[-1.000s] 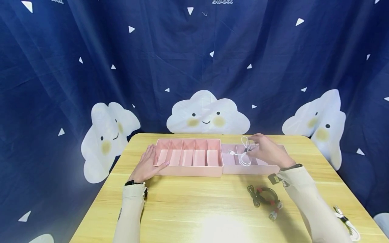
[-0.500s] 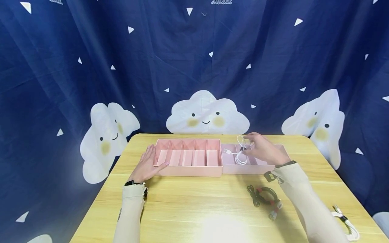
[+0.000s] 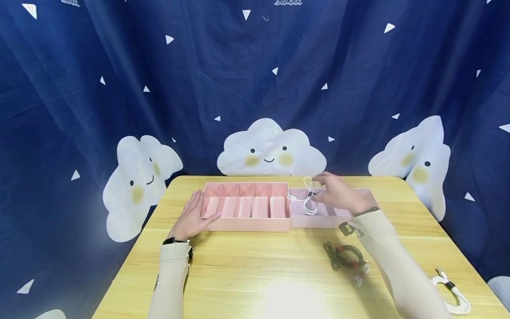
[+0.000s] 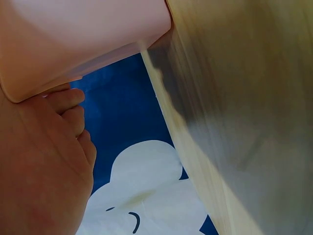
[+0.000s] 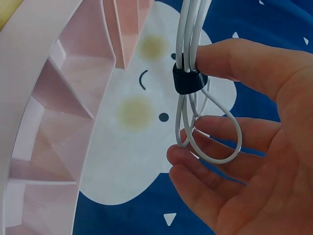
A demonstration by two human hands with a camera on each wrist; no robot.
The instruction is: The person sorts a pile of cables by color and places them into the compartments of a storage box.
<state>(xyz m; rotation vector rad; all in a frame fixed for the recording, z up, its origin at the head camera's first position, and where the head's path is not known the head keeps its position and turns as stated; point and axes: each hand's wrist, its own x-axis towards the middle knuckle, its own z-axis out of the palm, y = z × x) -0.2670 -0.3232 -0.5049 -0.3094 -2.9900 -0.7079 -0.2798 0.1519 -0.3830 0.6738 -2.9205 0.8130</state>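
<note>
My right hand (image 3: 338,195) pinches a coiled white USB cable (image 3: 308,207), bundled by a black strap (image 5: 189,81), over the lilac divided box (image 3: 322,222). The USB plug (image 3: 292,197) sticks out leftward, overlapping the seam between the boxes in the head view. In the right wrist view the thumb presses near the strap, and the fingers curl behind the lower loop. My left hand (image 3: 190,220) lies against the left end of the pink divided box (image 3: 247,225), its thumb along the front edge. The pink compartments hold nothing.
Black cables (image 3: 334,259) with red straps lie on the table (image 3: 255,261) in front of the lilac box, with a light-coloured plug (image 3: 360,277) beside them. Another white cable (image 3: 462,305) lies near the right edge. A blue curtain (image 3: 255,88) hangs behind.
My right hand has moved left with the white USB cable, from over the middle of the lilac box toward its left end. The left hand stays at the pink box.
</note>
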